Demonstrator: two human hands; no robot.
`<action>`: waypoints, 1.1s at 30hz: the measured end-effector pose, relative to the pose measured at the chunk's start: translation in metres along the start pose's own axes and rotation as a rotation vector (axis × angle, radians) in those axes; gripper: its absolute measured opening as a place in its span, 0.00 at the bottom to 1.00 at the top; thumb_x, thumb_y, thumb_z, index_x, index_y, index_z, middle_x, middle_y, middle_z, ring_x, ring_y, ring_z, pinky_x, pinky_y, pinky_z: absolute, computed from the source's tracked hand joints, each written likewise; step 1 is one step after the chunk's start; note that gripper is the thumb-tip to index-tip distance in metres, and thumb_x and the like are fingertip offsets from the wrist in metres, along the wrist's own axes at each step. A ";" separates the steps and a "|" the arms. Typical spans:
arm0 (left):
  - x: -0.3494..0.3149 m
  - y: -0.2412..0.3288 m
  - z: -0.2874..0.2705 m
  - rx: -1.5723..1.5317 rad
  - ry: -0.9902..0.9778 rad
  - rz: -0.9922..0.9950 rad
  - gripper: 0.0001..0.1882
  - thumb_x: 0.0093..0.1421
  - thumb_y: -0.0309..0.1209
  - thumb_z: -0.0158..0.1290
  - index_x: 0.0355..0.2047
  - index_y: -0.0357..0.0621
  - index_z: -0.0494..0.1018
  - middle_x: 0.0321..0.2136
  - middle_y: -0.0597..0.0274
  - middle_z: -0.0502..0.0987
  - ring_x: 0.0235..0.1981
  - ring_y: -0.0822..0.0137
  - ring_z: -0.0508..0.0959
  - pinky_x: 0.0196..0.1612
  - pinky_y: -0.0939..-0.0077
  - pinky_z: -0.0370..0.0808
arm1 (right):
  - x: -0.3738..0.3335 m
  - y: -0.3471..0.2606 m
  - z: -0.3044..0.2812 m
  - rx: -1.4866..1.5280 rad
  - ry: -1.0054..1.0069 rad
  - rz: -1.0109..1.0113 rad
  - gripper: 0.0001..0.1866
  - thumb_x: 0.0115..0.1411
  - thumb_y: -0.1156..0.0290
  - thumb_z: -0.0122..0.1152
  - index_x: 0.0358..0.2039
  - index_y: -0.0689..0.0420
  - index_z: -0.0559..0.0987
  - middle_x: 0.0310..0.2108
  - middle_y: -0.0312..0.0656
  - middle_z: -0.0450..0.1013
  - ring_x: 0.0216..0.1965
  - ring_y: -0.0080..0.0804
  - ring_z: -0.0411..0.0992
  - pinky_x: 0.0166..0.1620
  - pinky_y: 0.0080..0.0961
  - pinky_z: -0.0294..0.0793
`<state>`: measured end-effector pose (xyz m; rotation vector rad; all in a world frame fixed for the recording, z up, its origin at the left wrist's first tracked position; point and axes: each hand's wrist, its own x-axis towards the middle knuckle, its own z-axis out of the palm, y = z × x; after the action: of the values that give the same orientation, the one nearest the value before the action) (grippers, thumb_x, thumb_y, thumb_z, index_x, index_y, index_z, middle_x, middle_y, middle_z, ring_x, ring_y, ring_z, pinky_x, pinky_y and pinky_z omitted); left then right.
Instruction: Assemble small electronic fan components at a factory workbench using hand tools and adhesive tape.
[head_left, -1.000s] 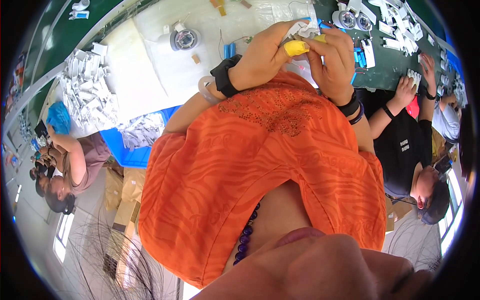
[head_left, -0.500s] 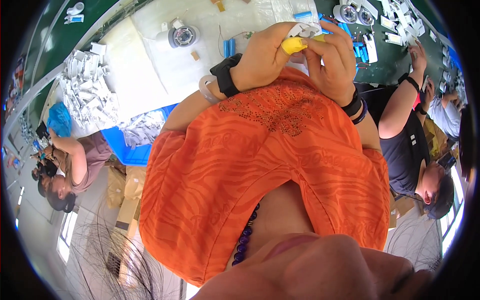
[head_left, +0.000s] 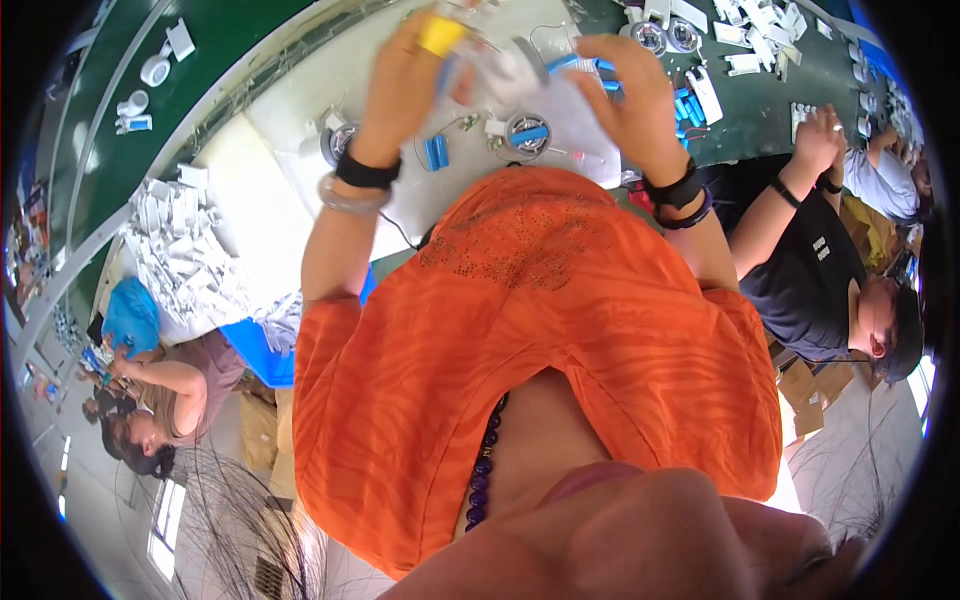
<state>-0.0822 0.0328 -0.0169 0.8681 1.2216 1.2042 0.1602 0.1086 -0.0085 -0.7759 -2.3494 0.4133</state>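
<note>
My left hand (head_left: 405,95), with a yellow covering on one fingertip, is raised over the white work surface and blurred by motion. At its fingers is a white rounded plastic part (head_left: 512,72), also smeared; the hand appears to hold it. To the right, my right hand (head_left: 635,105) has thumb and fingers apart, close to blue cylindrical cells (head_left: 590,66) on the surface. Nearer me lie a round grey-white housing (head_left: 528,133) with a blue cell across it, and a pair of blue cells (head_left: 436,152). Another round housing (head_left: 341,145) is partly hidden by my left wrist.
A heap of white plastic parts (head_left: 180,245) lies at the left, above a blue bin (head_left: 262,350). More white parts (head_left: 760,35) and blue cells (head_left: 688,108) lie on the green table at the right. Co-workers sit on both sides.
My hands have moved apart from their joined hold on a small white part. The left went up and left; the right shifted slightly left and opened. The round housing near me has come into view.
</note>
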 end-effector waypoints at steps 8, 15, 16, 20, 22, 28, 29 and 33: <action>0.100 -0.017 -0.181 0.093 0.488 0.158 0.21 0.69 0.40 0.39 0.53 0.37 0.67 0.37 0.51 0.78 0.29 0.63 0.80 0.32 0.66 0.82 | -0.011 0.140 0.002 -0.061 -0.043 0.365 0.12 0.55 0.71 0.63 0.41 0.53 0.78 0.38 0.39 0.76 0.38 0.39 0.76 0.40 0.32 0.74; 0.148 -0.065 -0.370 0.224 0.728 0.060 0.20 0.62 0.33 0.43 0.46 0.26 0.66 0.38 0.40 0.77 0.30 0.52 0.81 0.32 0.64 0.79 | 0.039 0.183 0.047 -0.033 0.300 -0.410 0.17 0.43 0.67 0.56 0.35 0.53 0.81 0.34 0.39 0.74 0.53 0.42 0.66 0.57 0.43 0.62; 0.144 -0.068 -0.384 0.478 0.990 0.049 0.23 0.59 0.36 0.46 0.46 0.25 0.66 0.37 0.38 0.76 0.33 0.49 0.80 0.35 0.60 0.78 | 0.046 0.183 0.043 -0.020 0.292 -0.412 0.17 0.43 0.67 0.56 0.35 0.53 0.81 0.34 0.39 0.74 0.53 0.42 0.66 0.57 0.43 0.62; 0.131 -0.079 -0.391 1.318 1.475 0.067 0.33 0.52 0.41 0.56 0.47 0.21 0.65 0.35 0.32 0.75 0.42 0.41 0.76 0.46 0.52 0.72 | 0.062 0.205 0.026 -0.644 -0.606 -0.397 0.10 0.42 0.62 0.57 0.25 0.52 0.77 0.29 0.37 0.71 0.43 0.39 0.68 0.50 0.40 0.65; 0.127 -0.083 -0.357 1.412 1.435 0.266 0.30 0.51 0.38 0.56 0.46 0.22 0.67 0.38 0.33 0.75 0.44 0.41 0.74 0.51 0.53 0.69 | 0.059 0.216 0.021 -0.693 -0.734 -0.382 0.10 0.42 0.60 0.57 0.23 0.51 0.76 0.27 0.37 0.70 0.39 0.38 0.68 0.48 0.39 0.66; 0.058 -0.061 -0.185 0.756 0.662 0.330 0.16 0.57 0.23 0.50 0.46 0.35 0.74 0.43 0.52 0.78 0.46 0.60 0.76 0.51 0.68 0.71 | 0.058 0.215 -0.011 -0.418 -0.751 -0.088 0.11 0.47 0.62 0.60 0.20 0.56 0.73 0.24 0.47 0.69 0.30 0.46 0.69 0.38 0.45 0.68; 0.058 -0.065 -0.155 0.562 0.553 0.220 0.17 0.57 0.21 0.48 0.47 0.38 0.74 0.45 0.56 0.77 0.47 0.63 0.75 0.51 0.70 0.70 | 0.050 0.214 -0.030 -0.348 -0.562 -0.094 0.10 0.49 0.65 0.59 0.23 0.59 0.74 0.24 0.51 0.69 0.30 0.50 0.70 0.34 0.45 0.68; 0.028 -0.059 -0.058 0.285 0.186 0.183 0.20 0.59 0.20 0.46 0.52 0.42 0.71 0.50 0.61 0.74 0.49 0.68 0.74 0.51 0.75 0.70 | 0.041 0.172 -0.051 0.142 -0.203 0.221 0.09 0.57 0.67 0.60 0.32 0.61 0.79 0.23 0.41 0.73 0.31 0.38 0.74 0.35 0.34 0.73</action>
<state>-0.1290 0.0420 -0.0899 1.1158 1.5159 1.2979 0.2409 0.2725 -0.0302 -0.9673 -2.3944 0.7780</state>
